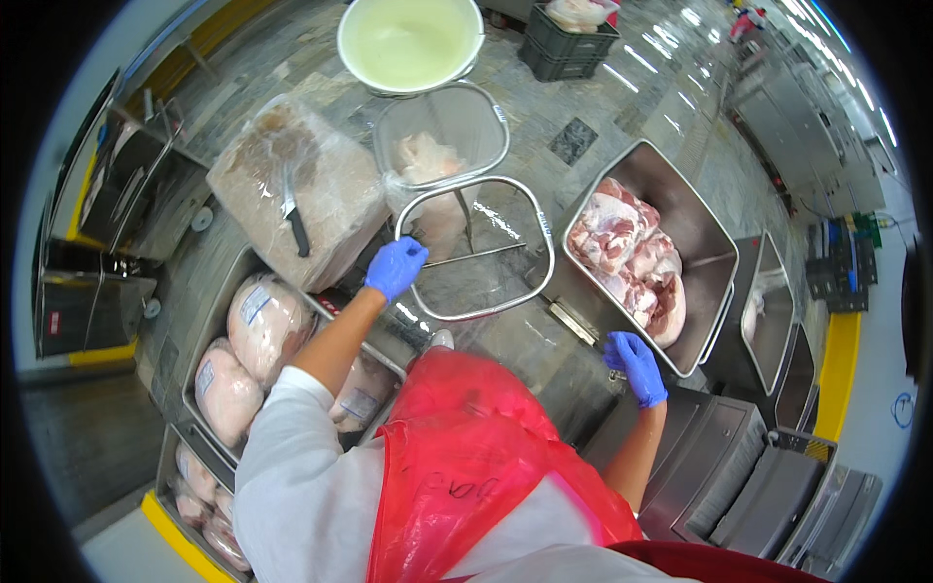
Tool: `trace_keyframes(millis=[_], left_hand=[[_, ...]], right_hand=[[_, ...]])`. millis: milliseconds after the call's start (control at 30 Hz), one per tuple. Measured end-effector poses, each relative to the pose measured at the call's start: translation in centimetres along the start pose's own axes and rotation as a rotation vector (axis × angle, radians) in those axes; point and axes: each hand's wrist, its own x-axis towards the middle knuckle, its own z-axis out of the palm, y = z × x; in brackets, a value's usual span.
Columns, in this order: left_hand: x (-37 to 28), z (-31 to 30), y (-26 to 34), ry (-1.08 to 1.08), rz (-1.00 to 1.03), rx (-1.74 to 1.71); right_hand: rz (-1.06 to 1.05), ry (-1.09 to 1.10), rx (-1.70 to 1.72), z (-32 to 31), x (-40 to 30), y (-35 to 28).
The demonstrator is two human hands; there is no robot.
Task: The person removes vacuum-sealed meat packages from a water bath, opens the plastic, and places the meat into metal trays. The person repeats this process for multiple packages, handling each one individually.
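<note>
My left hand [396,268], in a blue glove, is at the left side of a metal bag-holder frame [548,240]; whether its curled fingers grip the rim is unclear. Behind that frame, a second one holds a clear plastic bag [437,157] with pale contents. My right hand [635,368], also blue-gloved, hangs with bent fingers near a small metal object [617,375]; I cannot tell if it is held. Beyond it, raw meat pieces [609,237] lie in a deep steel bin [703,255]. A black-handled knife [294,218] rests on a plastic-wrapped block [335,182] at left.
A white tub of yellowish liquid [412,44] stands at the top. Wrapped meat pieces [266,317] fill a steel bin on the left. Stacked dark crates [568,47] are farther back. More steel bins [769,321] and cabinets [678,444] stand at right on the wet tiled floor [510,95].
</note>
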Motion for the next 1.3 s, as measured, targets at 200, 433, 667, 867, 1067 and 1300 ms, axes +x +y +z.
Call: trace_keyframes(millis=[200,433,667,867,1067,1300], left_hand=[[-18.7,0.5,0.1,0.151,-0.180,-0.239],[-53.9,7.8,-0.9,0.670,-0.677,-0.379],[-82.9,18.6,4.7,1.291,-0.990,-0.736],[-98.3,22.0,0.8,1.774,-0.967,-0.784],[-118.2,26.7,-12.7,2.041,-1.267,-0.688],[-137.2,35.0,-38.0,1.686,-1.762,-0.220]], right_hand=[[-0.222,-0.276,-0.243,6.3,1.7,-1.8],[-0.550,-0.996,-0.466,22.8,-9.1,4.9],[-0.314,-1.599,-0.549,27.9,-27.2,17.0],[-0.271,-1.767,-0.858,32.4,-41.8,24.6],[-0.312,-1.972,-1.009,46.6,-62.2,39.5],[-0.683,-1.805,-1.556,71.3,-67.4,70.5]])
